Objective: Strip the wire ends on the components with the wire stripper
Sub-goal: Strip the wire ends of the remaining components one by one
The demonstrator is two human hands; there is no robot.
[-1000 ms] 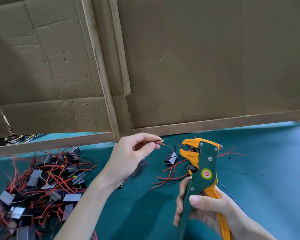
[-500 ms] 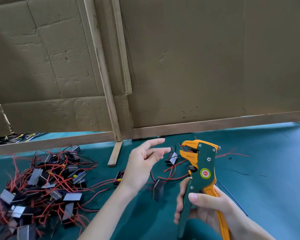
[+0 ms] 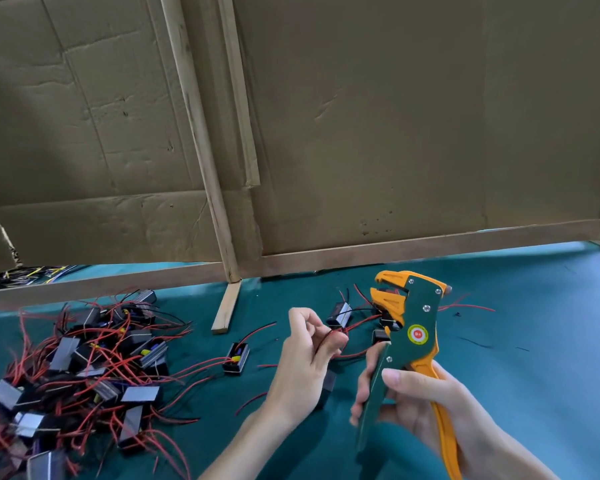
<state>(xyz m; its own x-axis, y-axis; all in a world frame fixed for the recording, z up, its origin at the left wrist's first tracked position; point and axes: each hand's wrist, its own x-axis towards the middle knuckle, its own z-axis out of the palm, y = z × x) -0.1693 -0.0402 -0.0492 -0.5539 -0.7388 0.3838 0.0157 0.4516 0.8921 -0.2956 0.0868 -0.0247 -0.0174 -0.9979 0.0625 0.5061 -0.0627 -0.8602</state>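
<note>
My right hand grips the handles of a green and orange wire stripper, held upright with its jaws pointing left and nothing visible between them. My left hand sits just left of the tool and pinches a thin red wire between thumb and fingers. A dark component shows just below that hand, partly hidden by it. Two small black and silver components lie on the green table behind the stripper.
A heap of several components with red and black wires covers the table's left side. One lone component lies between the heap and my left hand. A cardboard partition on a wooden frame stands along the back.
My left hand let go of the wire it held up, opened, then dropped lower and closed its fingers on a red wire beside the stripper. The right hand kept the tool nearly still.
</note>
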